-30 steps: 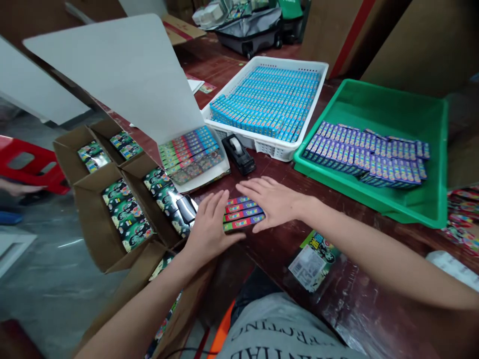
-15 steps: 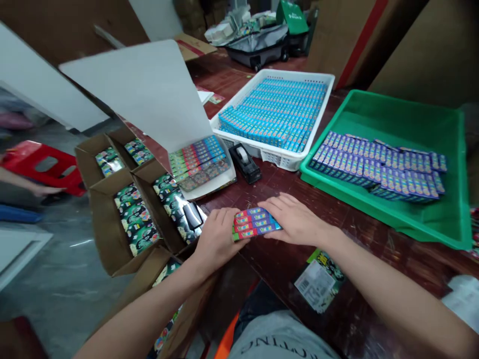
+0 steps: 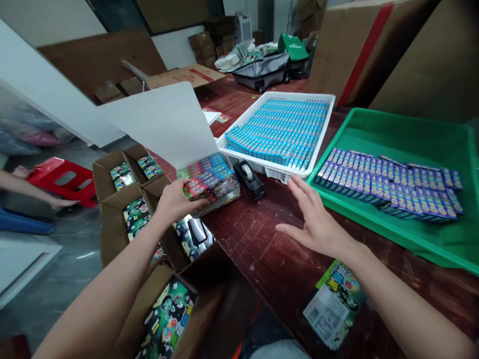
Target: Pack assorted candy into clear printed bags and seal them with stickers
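Observation:
My left hand [image 3: 178, 203] reaches into the display box [image 3: 160, 124], whose white lid stands up. Its fingers bend over the red, green and blue small packs [image 3: 209, 172] inside; whether they grip one is hidden. My right hand [image 3: 312, 219] is over the red-brown table [image 3: 247, 229], fingers spread, holding nothing. A black tape dispenser [image 3: 251, 183] stands right of the display box. Behind it, a white basket [image 3: 325, 130] holds rows of blue small boxes. The green tray [image 3: 422, 124] at the right holds purple small boxes [image 3: 389, 184].
Cartons [image 3: 98, 199] with dark green printed packages stand at the table's left edge. A printed packet [image 3: 333, 304] lies near the front edge. At far left, another person's arm and foot show beside a red stool [image 3: 62, 177]. An open suitcase [image 3: 262, 75] lies behind.
The row of small packs that was between both hands has left the middle. My left hand has moved left into the display box; my right hand has let go and opened. The view has tilted up.

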`<state>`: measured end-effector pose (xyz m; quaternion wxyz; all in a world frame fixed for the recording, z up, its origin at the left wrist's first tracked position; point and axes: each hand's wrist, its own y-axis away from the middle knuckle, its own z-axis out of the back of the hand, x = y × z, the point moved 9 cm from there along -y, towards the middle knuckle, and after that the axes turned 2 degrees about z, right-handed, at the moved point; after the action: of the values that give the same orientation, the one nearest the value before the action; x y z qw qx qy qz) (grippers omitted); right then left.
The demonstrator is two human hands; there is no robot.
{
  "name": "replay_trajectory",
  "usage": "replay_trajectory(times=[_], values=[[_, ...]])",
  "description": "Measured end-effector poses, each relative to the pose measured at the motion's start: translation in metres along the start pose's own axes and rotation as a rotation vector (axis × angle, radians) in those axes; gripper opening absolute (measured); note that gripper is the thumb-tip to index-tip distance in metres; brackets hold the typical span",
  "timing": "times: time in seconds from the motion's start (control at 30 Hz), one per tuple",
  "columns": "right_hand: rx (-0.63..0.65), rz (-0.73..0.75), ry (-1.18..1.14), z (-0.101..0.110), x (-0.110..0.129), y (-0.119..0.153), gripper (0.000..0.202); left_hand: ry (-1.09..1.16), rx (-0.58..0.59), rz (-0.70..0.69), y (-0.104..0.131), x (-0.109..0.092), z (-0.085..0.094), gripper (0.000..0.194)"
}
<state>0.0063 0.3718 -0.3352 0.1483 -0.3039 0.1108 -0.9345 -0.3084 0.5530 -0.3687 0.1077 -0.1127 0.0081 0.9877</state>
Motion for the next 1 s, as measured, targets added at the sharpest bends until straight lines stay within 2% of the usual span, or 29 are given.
replay_trajectory(times=[0.13,0.27,0.4,0.5,0.63,0.73,0.8,0.9,1.0], values=[[0.010,-0.065,-0.019,-0.009,-0.005,0.027,0.094,-0.088,-0.096,-0.155,-0.001,-0.014,-0.016,0.079],[0.068,-0.111,-0.027,-0.019,-0.006,0.049,0.092,-0.121,-0.065,-0.134,0.005,-0.006,-0.032,0.078],[0.094,-0.151,-0.023,-0.021,-0.014,0.066,0.089,-0.191,-0.053,-0.115,0.010,0.008,-0.021,0.080],[0.105,-0.179,-0.011,-0.022,-0.020,0.075,0.087,-0.295,-0.041,-0.098,0.014,0.009,-0.013,0.080],[0.128,-0.199,0.008,-0.024,-0.025,0.088,0.084,-0.391,0.042,-0.073,0.008,0.009,-0.018,0.078],[0.143,-0.227,0.020,-0.023,-0.029,0.101,0.082,-0.387,0.166,-0.099,-0.006,0.014,-0.030,0.084],[0.156,-0.249,0.021,-0.024,-0.031,0.107,0.081,-0.375,0.195,-0.084,-0.017,0.020,-0.034,0.086],[0.191,-0.241,0.017,-0.030,-0.027,0.104,0.079,-0.367,0.128,-0.028,-0.028,0.024,-0.034,0.091],[0.231,-0.188,0.010,-0.040,-0.014,0.092,0.075,-0.399,0.040,-0.029,-0.031,0.014,-0.034,0.100]])
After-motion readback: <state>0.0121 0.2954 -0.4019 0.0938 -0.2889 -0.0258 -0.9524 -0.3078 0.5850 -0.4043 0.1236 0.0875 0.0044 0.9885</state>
